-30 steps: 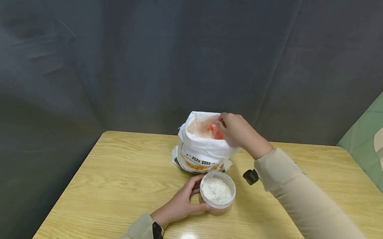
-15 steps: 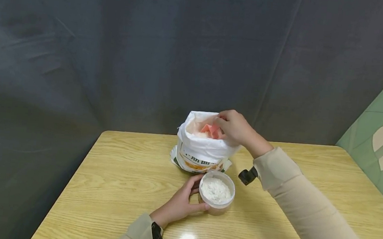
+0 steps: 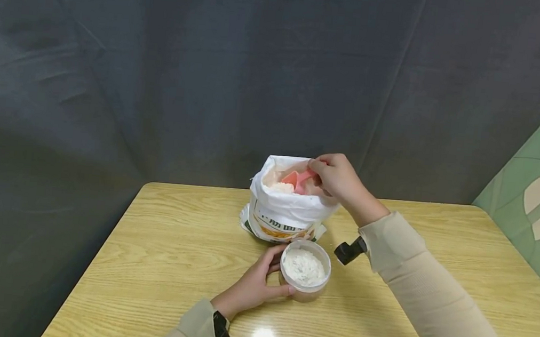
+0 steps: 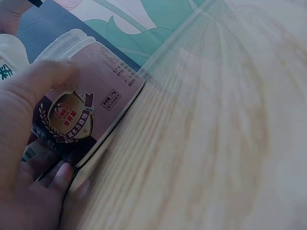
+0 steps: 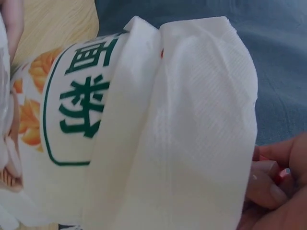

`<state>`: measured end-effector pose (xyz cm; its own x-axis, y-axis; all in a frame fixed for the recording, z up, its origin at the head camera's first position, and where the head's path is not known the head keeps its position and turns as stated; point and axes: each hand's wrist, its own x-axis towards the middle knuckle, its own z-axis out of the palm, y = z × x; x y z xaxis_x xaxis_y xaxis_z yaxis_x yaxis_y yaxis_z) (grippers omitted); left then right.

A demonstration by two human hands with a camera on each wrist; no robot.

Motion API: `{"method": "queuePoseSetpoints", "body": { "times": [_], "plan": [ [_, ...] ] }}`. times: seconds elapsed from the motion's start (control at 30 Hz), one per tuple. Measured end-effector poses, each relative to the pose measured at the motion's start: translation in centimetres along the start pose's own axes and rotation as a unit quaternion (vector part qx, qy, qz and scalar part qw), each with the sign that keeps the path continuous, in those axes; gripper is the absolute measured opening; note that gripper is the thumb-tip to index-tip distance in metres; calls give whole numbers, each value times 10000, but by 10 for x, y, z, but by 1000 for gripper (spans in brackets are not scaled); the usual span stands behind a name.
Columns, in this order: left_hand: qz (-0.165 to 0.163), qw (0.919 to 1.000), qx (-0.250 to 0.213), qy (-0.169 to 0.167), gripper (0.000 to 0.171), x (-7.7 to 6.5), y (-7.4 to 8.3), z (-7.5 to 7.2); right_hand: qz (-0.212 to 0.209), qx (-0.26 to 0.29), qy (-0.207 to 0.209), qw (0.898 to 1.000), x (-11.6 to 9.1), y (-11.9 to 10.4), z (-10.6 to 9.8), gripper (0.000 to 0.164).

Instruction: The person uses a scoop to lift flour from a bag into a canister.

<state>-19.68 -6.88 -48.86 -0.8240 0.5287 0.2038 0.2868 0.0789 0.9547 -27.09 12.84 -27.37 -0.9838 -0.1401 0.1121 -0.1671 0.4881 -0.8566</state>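
A white flour bag (image 3: 290, 208) with a folded-down rim stands open near the table's back edge. At its mouth my right hand (image 3: 338, 180) pinches the handle of a pink scoop (image 3: 298, 181), whose bowl sits inside the bag by white flour. In the right wrist view the bag's side (image 5: 192, 115) hides the scoop's bowl; only fingers and a bit of handle show. My left hand (image 3: 252, 290) curls round a clear round tub (image 3: 306, 268) of white flour in front of the bag. The left wrist view shows the tub's brown label (image 4: 72, 120), thumb near the rim.
The wooden table (image 3: 172, 235) extends to both sides of the bag and tub. A dark curtain (image 3: 258, 82) hangs right behind its back edge. A green leaf-patterned wall (image 3: 536, 159) stands at the right.
My right hand has risen slightly, and the pink scoop has tilted so that more of its bowl and handle show. The left hand and tub have stayed in place.
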Motion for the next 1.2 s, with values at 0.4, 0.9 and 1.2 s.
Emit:
{"method": "queuePoseSetpoints", "body": {
  "times": [0.4,0.9,1.2],
  "plan": [
    [-25,10000,-79,3,86,1,0,0,443,969,82,9943,-4,-6,-1,29],
    [-38,10000,-24,-41,85,0,1,2,277,1596,290,9864,-15,6,-10,32],
    [-5,10000,-1,-17,85,0,2,1,243,1861,322,9817,-21,10,-12,32]
  ]
}}
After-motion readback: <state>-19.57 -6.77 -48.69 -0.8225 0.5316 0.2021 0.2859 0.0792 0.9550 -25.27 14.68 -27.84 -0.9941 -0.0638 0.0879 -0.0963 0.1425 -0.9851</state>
